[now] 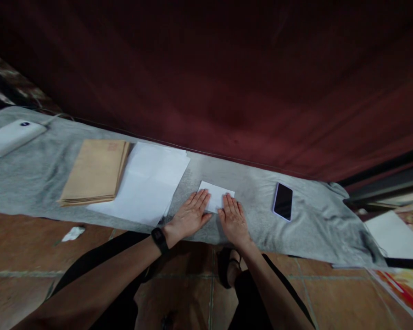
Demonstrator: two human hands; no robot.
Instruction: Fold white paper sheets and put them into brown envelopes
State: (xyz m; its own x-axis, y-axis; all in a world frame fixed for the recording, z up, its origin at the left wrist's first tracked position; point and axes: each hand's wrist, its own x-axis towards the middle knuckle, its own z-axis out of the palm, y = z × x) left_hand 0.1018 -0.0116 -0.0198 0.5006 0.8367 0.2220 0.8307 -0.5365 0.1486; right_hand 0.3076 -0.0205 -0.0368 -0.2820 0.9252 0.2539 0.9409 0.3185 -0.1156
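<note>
A small folded sheet of white paper lies flat on the grey cloth in front of me. My left hand rests on its left side with the fingers stretched out flat. On the right side of the paper lies my right hand, palm down, fingers extended. Neither hand grips anything. Left of my hands is a pile of larger white sheets, partly covered by a stack of brown envelopes.
A phone lies to the right on the grey cloth. At the far left sits a white device with a cable. A dark red curtain hangs behind. Crumpled white paper lies on the tiled floor.
</note>
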